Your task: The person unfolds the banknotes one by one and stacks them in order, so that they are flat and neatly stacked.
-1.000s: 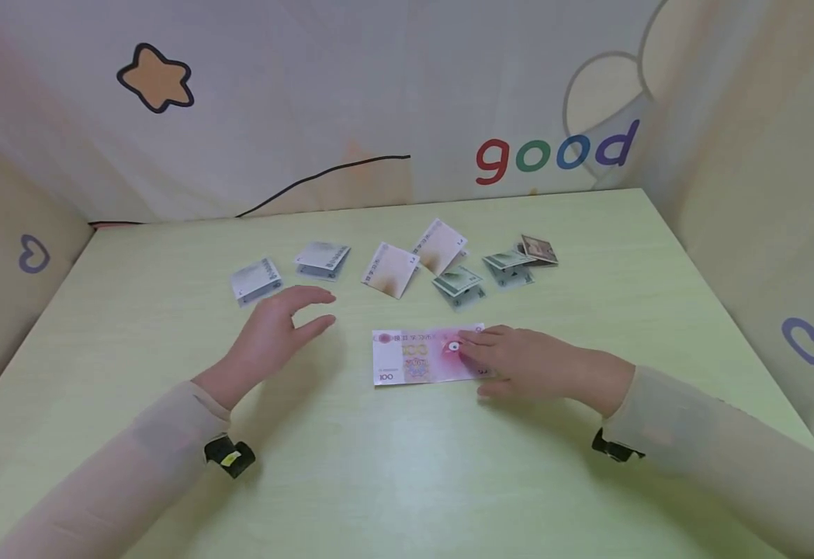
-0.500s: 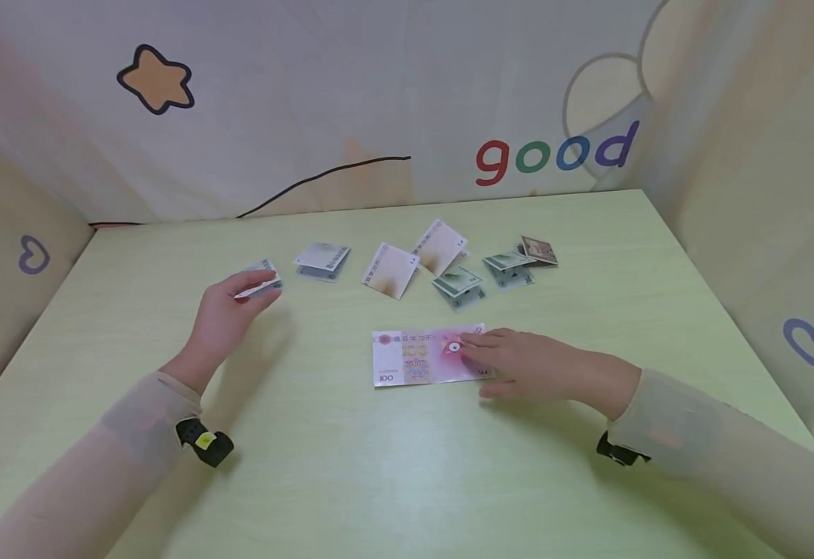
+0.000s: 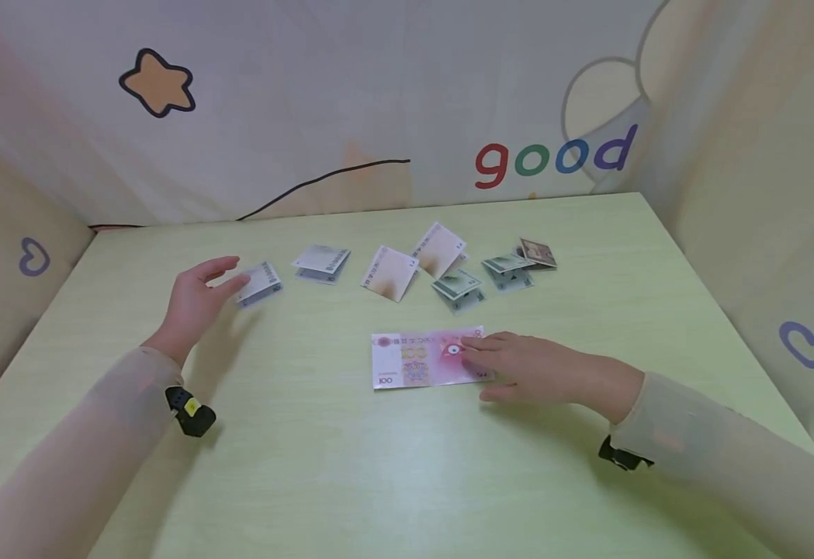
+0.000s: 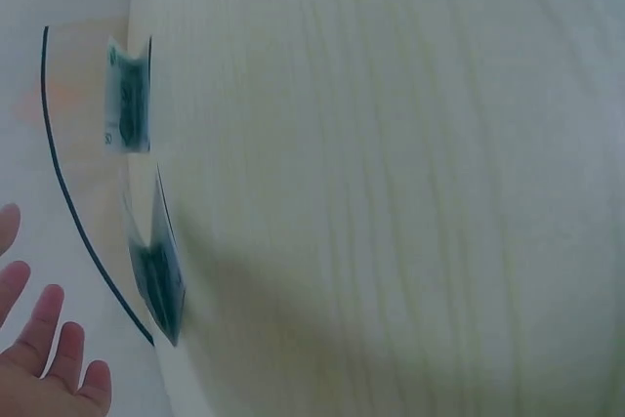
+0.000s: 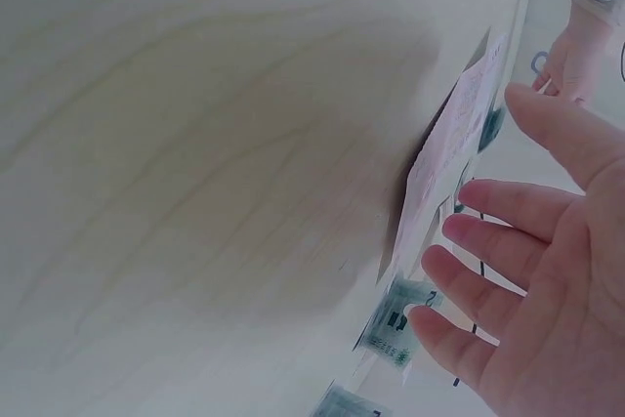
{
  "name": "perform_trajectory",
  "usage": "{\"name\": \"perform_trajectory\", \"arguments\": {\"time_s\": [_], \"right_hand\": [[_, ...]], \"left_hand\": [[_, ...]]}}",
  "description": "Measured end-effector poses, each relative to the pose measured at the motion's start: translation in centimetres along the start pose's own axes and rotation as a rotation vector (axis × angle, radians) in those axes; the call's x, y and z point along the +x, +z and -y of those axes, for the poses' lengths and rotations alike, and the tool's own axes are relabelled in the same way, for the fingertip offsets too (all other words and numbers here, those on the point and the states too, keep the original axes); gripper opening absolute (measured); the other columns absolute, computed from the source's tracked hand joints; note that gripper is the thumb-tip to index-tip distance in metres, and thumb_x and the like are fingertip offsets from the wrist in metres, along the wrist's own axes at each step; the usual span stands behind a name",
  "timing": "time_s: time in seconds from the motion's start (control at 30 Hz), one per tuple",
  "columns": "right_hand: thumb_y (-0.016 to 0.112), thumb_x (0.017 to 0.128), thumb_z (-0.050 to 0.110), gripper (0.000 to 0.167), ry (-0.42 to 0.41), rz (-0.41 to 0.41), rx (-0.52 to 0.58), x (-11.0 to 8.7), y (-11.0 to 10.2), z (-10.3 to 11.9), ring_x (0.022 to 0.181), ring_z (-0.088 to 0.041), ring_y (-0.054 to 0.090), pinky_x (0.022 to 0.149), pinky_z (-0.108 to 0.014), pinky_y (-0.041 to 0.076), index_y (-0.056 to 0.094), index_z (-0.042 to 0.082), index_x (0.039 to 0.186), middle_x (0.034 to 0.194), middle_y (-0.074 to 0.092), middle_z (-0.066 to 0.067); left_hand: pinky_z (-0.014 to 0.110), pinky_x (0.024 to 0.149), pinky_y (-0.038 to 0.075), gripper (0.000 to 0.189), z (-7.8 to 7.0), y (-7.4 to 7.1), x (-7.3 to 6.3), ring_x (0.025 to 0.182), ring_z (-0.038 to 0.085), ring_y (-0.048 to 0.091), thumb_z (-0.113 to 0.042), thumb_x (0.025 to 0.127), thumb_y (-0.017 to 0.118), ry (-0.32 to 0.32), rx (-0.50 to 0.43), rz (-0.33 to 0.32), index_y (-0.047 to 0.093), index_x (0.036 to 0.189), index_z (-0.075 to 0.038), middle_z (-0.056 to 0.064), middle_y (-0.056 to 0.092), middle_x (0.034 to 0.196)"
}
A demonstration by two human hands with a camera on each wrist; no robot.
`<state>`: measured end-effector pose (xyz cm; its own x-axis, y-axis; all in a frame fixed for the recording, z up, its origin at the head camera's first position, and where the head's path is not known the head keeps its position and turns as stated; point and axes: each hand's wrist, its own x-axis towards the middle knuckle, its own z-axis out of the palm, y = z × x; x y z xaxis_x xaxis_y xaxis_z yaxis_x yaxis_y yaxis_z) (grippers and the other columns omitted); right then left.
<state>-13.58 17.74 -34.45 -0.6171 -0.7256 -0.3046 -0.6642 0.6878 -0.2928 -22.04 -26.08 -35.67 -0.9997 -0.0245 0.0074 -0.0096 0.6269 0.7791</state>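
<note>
A flat pink 100 banknote (image 3: 420,361) lies in the middle of the table. My right hand (image 3: 532,369) is over its right end, fingers extended; the right wrist view shows the fingers spread. At the left, my left hand (image 3: 193,303) is beside the leftmost folded banknote (image 3: 260,284), its thumb tip overlapping the note's left edge in the head view. Nothing is held between its fingers, which show loosely spread in the left wrist view. That folded note (image 4: 159,280) stands partly unfolded like a tent.
Along the back are another folded bluish banknote (image 3: 321,262), two pale folded notes (image 3: 390,273), two green folded notes (image 3: 458,286) and a brown folded note (image 3: 538,251). Printed fabric (image 3: 309,101) hangs behind the pale wooden table (image 3: 351,466).
My left hand has moved left, reached over the leftmost folded banknote, then drawn back to its left side. The note lies about where it was. The right hand has hardly moved.
</note>
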Motion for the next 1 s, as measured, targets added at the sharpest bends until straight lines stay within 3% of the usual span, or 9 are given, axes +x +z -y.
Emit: {"name": "perform_trajectory", "arguments": {"time_s": [0.2, 0.37, 0.53, 0.73, 1.0], "right_hand": [[0.059, 0.091, 0.032, 0.062, 0.009, 0.007, 0.008, -0.2, -0.2, 0.0, 0.133, -0.035, 0.030, 0.104, -0.049, 0.030, 0.037, 0.004, 0.142, 0.148, 0.031, -0.012], [0.060, 0.091, 0.031, 0.061, 0.008, 0.007, 0.038, -0.3, 0.0, 0.0, 0.133, -0.035, 0.030, 0.105, -0.049, 0.029, 0.039, 0.005, 0.141, 0.148, 0.032, -0.013], [0.059, 0.092, 0.032, 0.060, -0.011, 0.004, 0.027, -0.2, 0.0, -0.1, 0.134, -0.035, 0.030, 0.105, -0.049, 0.028, 0.039, 0.005, 0.141, 0.148, 0.032, -0.013], [0.058, 0.092, 0.031, 0.060, -0.011, -0.005, 0.025, -0.3, 0.0, -0.2, 0.134, -0.034, 0.028, 0.105, -0.049, 0.028, 0.038, 0.007, 0.142, 0.149, 0.031, -0.011], [0.059, 0.091, 0.033, 0.061, 0.016, 0.007, 0.021, -0.5, -0.1, -0.1, 0.134, -0.034, 0.029, 0.105, -0.049, 0.028, 0.038, 0.008, 0.143, 0.149, 0.030, -0.010]], "left_hand": [[0.057, 0.105, 0.020, 0.069, 1.1, -0.6, 1.0, 0.135, 0.039, 0.022, -0.042, 0.089, 0.061, -0.045, 0.099, 0.138, 0.036, 0.143, -0.007, 0.020, 0.029, 0.147], [0.062, 0.105, 0.012, 0.076, 1.8, -0.1, 1.8, 0.137, 0.042, 0.012, -0.041, 0.087, 0.063, -0.103, 0.139, 0.256, 0.027, 0.148, -0.012, 0.021, 0.018, 0.151], [0.060, 0.106, 0.010, 0.076, 1.8, 0.3, 2.1, 0.136, 0.044, 0.011, -0.031, 0.087, 0.066, -0.085, 0.149, 0.271, 0.025, 0.147, -0.008, 0.023, 0.017, 0.150], [0.059, 0.107, 0.011, 0.076, 2.1, 0.5, 2.3, 0.136, 0.045, 0.013, -0.030, 0.088, 0.065, -0.052, 0.203, 0.271, 0.024, 0.147, -0.005, 0.025, 0.018, 0.149], [0.060, 0.106, 0.011, 0.075, 2.6, 0.2, 2.6, 0.136, 0.045, 0.012, -0.033, 0.089, 0.064, -0.067, 0.240, 0.290, 0.025, 0.147, -0.005, 0.025, 0.017, 0.150]]}}
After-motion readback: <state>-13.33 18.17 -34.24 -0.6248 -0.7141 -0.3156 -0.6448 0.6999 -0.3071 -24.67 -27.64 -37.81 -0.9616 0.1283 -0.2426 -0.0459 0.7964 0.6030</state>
